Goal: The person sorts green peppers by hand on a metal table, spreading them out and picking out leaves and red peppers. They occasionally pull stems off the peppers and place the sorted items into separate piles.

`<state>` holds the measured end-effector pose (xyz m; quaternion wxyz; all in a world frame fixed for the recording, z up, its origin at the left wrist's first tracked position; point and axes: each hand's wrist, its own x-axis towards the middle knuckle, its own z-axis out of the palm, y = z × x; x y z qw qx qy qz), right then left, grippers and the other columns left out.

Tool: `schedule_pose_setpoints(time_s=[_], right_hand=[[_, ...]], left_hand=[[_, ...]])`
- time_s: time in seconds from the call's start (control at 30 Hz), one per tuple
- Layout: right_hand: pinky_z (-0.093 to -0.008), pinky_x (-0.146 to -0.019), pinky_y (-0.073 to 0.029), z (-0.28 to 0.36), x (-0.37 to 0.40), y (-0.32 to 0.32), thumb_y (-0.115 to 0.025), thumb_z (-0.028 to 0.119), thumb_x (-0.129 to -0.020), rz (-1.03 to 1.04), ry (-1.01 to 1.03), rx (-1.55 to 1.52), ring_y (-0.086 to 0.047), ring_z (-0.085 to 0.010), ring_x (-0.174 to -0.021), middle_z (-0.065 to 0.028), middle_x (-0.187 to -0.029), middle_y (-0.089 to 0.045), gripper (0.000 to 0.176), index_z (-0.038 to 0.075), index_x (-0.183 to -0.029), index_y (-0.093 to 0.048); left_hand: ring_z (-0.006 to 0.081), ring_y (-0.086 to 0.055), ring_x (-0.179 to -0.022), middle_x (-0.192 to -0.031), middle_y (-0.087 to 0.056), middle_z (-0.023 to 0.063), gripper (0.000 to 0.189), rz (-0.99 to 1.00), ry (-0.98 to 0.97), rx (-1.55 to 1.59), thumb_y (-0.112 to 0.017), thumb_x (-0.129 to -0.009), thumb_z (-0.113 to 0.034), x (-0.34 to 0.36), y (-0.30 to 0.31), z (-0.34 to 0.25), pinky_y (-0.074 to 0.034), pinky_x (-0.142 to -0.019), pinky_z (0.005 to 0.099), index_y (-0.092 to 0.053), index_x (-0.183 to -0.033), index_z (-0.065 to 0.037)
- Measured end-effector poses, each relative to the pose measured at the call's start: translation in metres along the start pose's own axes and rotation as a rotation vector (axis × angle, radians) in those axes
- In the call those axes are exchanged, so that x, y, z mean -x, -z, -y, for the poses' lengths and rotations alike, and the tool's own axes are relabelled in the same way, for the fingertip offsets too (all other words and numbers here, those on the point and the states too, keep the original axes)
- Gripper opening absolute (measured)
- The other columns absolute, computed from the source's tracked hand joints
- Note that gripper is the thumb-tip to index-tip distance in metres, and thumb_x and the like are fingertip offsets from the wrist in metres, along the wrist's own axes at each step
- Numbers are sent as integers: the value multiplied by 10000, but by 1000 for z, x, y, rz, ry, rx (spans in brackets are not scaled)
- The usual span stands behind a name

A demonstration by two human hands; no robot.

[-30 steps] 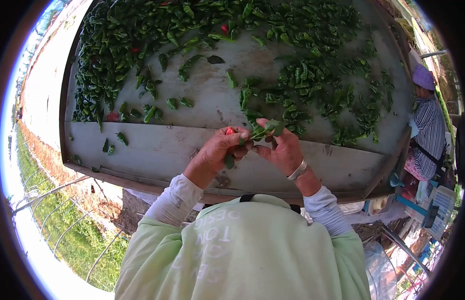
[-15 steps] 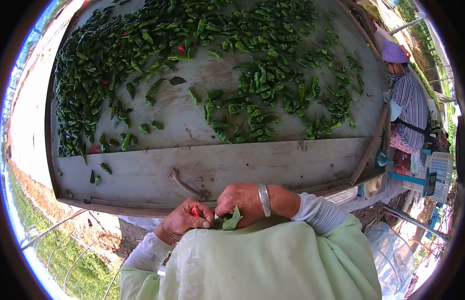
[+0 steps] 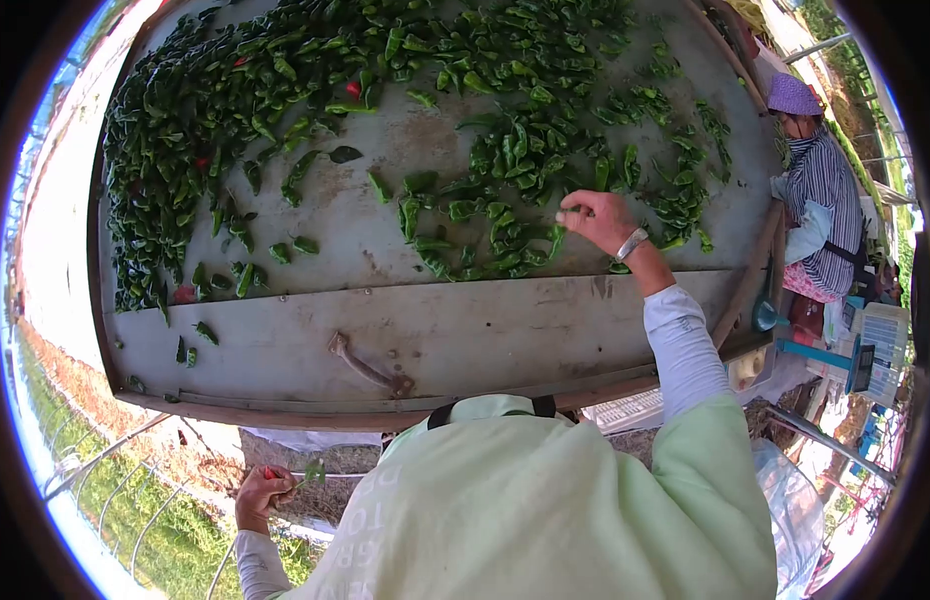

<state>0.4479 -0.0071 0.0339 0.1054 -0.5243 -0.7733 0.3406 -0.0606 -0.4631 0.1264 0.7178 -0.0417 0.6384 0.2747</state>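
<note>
Green peppers (image 3: 525,150) lie spread over a large metal-topped table (image 3: 405,180), densest along its left and far sides, with a few red ones (image 3: 354,90) among them. My right hand (image 3: 597,220), with a silver bracelet (image 3: 632,244) at the wrist, is over the near right part of the peppers. A green pepper shows just below its fingertips; its fingers are blurred and I cannot make out a firm hold. Low at the left, off the table's front edge, my left hand (image 3: 265,490) is closed on a red pepper (image 3: 275,473), with a green leafy piece (image 3: 313,472) beside it.
A person (image 3: 820,190) in a purple hat and striped top stands at the table's right side. A curved handle-like piece (image 3: 363,366) lies on the near metal strip. A blue scale (image 3: 820,358) and a white crate (image 3: 625,411) are at the lower right.
My hands have parted. My right hand has moved up and right over the peppers, and my left hand has dropped down and left with the red pepper.
</note>
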Motion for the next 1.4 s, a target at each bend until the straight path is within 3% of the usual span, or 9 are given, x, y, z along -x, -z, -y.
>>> schedule_pose_setpoints(time_s=[0.1,0.33,0.53,0.63,0.7,0.8,1.2,1.3,1.4], right_hand=[[-349,-611,-495,-28,-36,12,-669,240,-737,-359,-104,97,-628,-237,-648,-99,-695,-645,221,127,-928,-661],[-440,-780,-488,-66,-86,16,-604,142,-750,-186,-284,535,-592,-346,-911,-161,-963,-630,400,195,-1143,-549],[-396,-757,-496,-96,-86,21,-638,172,-738,-244,-249,448,-614,-314,-878,-141,-970,-639,385,167,-1116,-565],[-321,-608,-477,-96,-61,33,-658,246,-776,-417,-277,54,-618,-210,-716,-66,-827,-652,323,140,-1073,-590],[-262,-503,-390,-92,-37,44,-674,322,-795,-397,-553,-1054,-515,-112,-569,-6,-730,-577,296,154,-1031,-614],[-232,-485,-330,-96,-6,43,-611,341,-853,-358,-444,-1430,-447,-69,-550,40,-694,-520,264,139,-1022,-615],[-346,-684,-506,-74,58,29,-511,330,-827,-124,-68,-1948,-530,-253,-990,-108,-1030,-556,342,60,-1035,-547],[-337,-536,-496,-56,71,28,-514,274,-816,-209,-138,-1995,-600,-255,-781,-97,-889,-615,287,95,-1039,-540],[-316,-579,-460,-66,68,-1,-534,344,-835,-76,-159,-1831,-556,-223,-788,-74,-843,-552,272,113,-977,-537]], left_hand=[[160,-598,-518,-678,-644,135,156,-221,252,-517,-691,-708,-56,-5,45,71,-465,-442,270,-649,-835,24],[163,-647,-586,-776,-670,139,357,-496,273,-739,-679,-708,-73,-9,34,102,-500,-466,273,-621,-1043,39],[254,-649,-785,-867,-677,124,418,-533,69,-1293,-706,-657,-214,-28,78,137,-499,-776,350,-648,-1057,-110],[224,-621,-627,-699,-661,95,256,-1020,-88,-1003,-658,-723,-239,-30,89,135,-492,-633,323,-680,-908,-63],[135,-536,-485,-564,-560,29,207,-1015,-198,-269,-632,-767,-258,-38,107,130,-356,-397,263,-571,-677,-82],[76,-428,-410,-515,-463,-33,262,-1100,-339,80,-622,-770,-253,-35,65,66,-204,-331,233,-448,-612,-136],[81,-505,-494,-596,-529,-20,173,-557,-715,-8,-589,-857,-255,-75,-84,-84,-279,-393,191,-566,-820,-88],[108,-541,-504,-593,-530,7,336,-321,-500,-34,-589,-838,-386,-111,-77,-89,-321,-325,212,-539,-991,-90],[200,-590,-819,-892,-628,84,338,147,-437,82,-547,-870,-254,-127,-116,-106,-478,-618,280,-543,-1160,-81]])
